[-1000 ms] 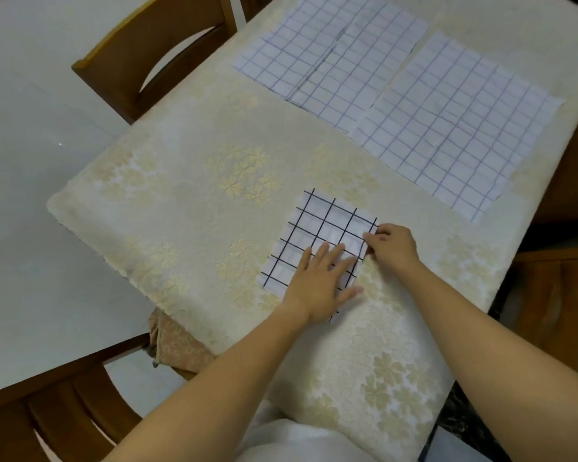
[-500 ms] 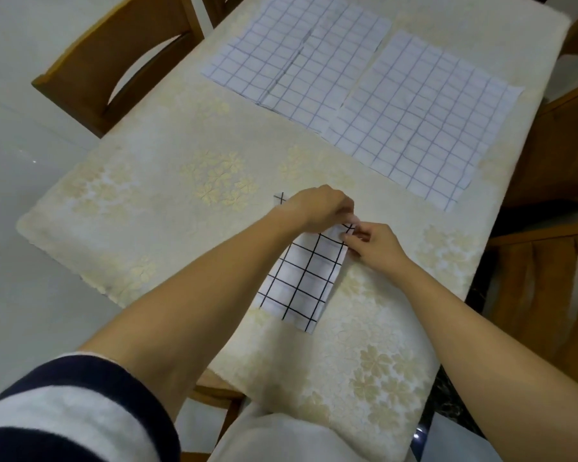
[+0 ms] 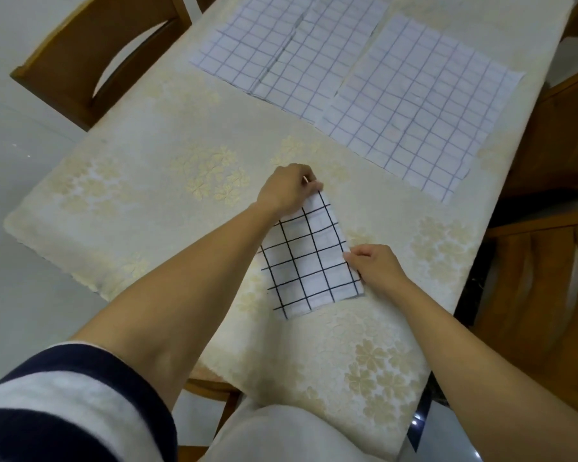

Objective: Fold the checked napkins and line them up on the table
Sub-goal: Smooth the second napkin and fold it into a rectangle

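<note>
the black-checked napkin [image 3: 309, 261] is folded into a rectangle and lies a bit tilted on the cream flowery tablecloth [image 3: 154, 135], toward the near side, about mid-width. the left hand [image 3: 289, 193] is at its far corner, fingers curled, with thumb and fingertips pinching that corner. the right hand [image 3: 377, 266] is at the right edge about halfway down, fingers curled close together and nipping the edge; the rest of the napkin lies flat.

further back, well apart from it, there's paler checked cloth spread open. the left flat napkin [image 3: 264, 51] has a line down its middle, and i can't tell if it's 1 piece or 2 overlapping. the right flat napkin [image 3: 424, 101] lies just beside it.

there's a left chair [image 3: 90, 51] at the far-left side, a right chair [image 3: 544, 295] on the other side, and a navy-and-white striped sleeve [image 3: 64, 405] bottom left.
</note>
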A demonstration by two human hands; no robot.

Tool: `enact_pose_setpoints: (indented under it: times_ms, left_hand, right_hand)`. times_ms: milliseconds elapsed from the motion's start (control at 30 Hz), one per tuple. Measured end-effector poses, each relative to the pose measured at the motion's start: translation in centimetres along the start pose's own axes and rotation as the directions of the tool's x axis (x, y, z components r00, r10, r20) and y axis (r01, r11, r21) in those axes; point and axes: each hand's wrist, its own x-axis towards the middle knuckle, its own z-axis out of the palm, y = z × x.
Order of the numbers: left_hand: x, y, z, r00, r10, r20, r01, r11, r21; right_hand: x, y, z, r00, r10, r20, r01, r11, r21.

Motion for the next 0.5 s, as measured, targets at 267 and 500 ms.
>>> enact_pose_setpoints:
  times_ms: [267,500]
  left_hand:
    - [-3.2,-4.2,0.9,0.964,-0.249,-0.091,0.231,0.958,-0.171]
    - [-6.8,-4.8,4.0,0.937,-0.187,-0.294,0.139,0.975,-0.175]
  right_hand:
    - [0.3,2.2,-5.1,0.984,0.140,-0.109,-0.126,0.984,0.130]
    - [1.6,2.6,-3.5,0.844,-0.148,-0.515,-0.008,0.958,-0.288]
